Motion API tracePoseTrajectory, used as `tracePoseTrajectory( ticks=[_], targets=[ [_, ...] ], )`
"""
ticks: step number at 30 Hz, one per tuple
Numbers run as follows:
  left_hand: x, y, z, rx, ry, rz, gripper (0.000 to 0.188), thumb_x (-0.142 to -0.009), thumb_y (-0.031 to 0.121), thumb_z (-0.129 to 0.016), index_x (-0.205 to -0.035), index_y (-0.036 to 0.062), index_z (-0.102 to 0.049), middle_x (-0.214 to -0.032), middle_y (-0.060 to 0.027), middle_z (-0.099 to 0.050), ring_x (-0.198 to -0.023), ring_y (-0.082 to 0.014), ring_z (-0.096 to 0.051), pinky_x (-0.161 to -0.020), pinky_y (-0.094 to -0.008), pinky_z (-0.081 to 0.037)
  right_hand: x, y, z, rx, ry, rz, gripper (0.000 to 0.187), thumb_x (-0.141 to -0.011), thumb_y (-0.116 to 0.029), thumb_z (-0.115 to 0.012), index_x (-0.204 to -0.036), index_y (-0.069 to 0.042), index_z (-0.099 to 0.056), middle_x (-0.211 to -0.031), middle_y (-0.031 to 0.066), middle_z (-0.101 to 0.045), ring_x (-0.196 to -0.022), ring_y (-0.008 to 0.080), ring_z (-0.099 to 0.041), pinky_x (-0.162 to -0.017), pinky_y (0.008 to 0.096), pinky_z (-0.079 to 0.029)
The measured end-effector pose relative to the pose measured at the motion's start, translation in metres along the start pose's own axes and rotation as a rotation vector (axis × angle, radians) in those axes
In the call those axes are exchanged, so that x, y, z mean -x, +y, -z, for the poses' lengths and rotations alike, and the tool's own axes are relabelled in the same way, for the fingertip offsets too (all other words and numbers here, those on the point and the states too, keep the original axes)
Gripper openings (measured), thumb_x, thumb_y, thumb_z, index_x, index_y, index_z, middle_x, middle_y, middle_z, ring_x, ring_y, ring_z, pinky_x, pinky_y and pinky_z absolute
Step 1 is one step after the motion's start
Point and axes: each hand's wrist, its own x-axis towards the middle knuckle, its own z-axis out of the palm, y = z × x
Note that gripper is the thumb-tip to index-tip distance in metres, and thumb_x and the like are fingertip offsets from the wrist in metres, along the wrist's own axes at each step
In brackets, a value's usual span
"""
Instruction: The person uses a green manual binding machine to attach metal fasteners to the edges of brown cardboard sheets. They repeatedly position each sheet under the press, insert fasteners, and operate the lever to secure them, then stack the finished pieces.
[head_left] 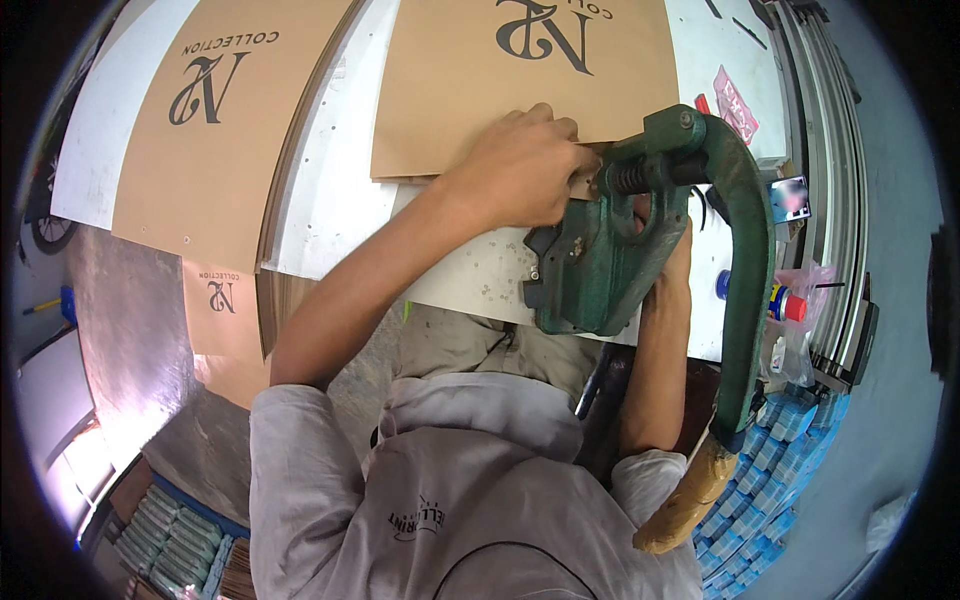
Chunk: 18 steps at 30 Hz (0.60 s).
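A brown paper bag (pixel 450 85) with dark print lies in front of me, its near edge reaching the jaws of a green metal hand press (pixel 615 250). My left hand (pixel 535 165) lies over that edge with curled fingers, pinching the bag beside the press's spring and plunger. The thumb side is partly hidden. Behind the press body, my right hand (pixel 680 245) shows only near the wrist; its fingers are hidden. The press's long curved lever (pixel 750 250) comes toward me and ends in a tape-wrapped grip (pixel 690 500), which neither hand touches.
A stack of brown bags (pixel 200 150) lies at the left, with another printed brown piece (pixel 220 300) below it. On the right are a pink wrapper (pixel 735 105), a phone (pixel 789 199), a red-capped can (pixel 788 304) and blue wrapped packs (pixel 770 470). Packed bundles (pixel 170 535) sit lower left.
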Motion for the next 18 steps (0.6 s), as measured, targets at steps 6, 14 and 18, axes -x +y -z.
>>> tracePoseTrajectory(
  ticks=[6,14,18],
  targets=[
    [0.01,0.01,-0.018,-0.021,0.1,0.049,0.029,-0.081,0.027,-0.079,-0.104,0.0105,-0.08,-0.102,-0.006,-0.068,-0.102,-0.0278,-0.062,-0.089,-0.0407,-0.053,0.007,0.003,-0.011,0.107,0.075,0.126,0.016,-0.091,-0.007,-0.075,-0.101,0.005,-0.073,-0.088,0.0089,-0.073,-0.071,0.0157,-0.065,-0.062,0.0308,-0.052],
    [0.007,0.01,-0.024,-0.045,0.132,0.034,0.023,-0.081,0.029,-0.08,-0.098,0.0123,-0.081,-0.105,-0.0042,-0.069,-0.103,-0.0264,-0.062,-0.089,-0.0399,-0.052,0.005,-0.001,0.0,0.211,0.066,0.12,0.013,-0.089,-0.007,-0.075,-0.094,0.005,-0.075,-0.082,0.0082,-0.072,-0.07,0.0139,-0.064,-0.063,0.031,-0.051],
    [0.007,0.008,-0.026,-0.045,0.152,0.061,0.023,-0.082,0.029,-0.08,-0.098,0.0123,-0.081,-0.105,-0.0035,-0.069,-0.102,-0.0271,-0.062,-0.089,-0.0406,-0.052,0.05,-0.077,0.019,0.796,0.16,0.048,0.031,-0.098,-0.023,-0.069,-0.113,0.004,-0.07,-0.083,0.005,-0.068,-0.062,0.0079,-0.057,-0.056,0.0216,-0.043]
  ],
)
